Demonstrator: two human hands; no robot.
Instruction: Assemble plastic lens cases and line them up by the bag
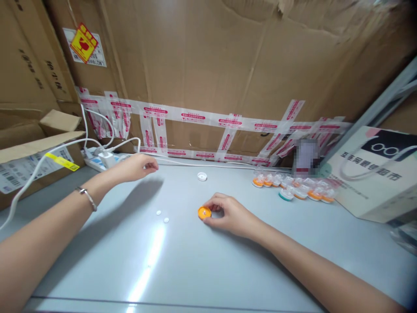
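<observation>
My right hand pinches the rim of a small round orange dish-like part at the middle of the table. A tiny pale piece shows at the part's centre. My left hand, with a silver bracelet at the wrist, is raised over the table's back left. Its fingers are curled together, and whatever may be between them cannot be made out. Between the hands and nearer to me lie two small white discs, one on the left and one on the right. Behind the orange part rests a larger white round part.
Several clear-topped round pieces with orange bases cluster at the back right, one with a teal base. A white paper bag stands beyond them. Left are a power strip, white cables and an open carton. A large taped carton walls the back.
</observation>
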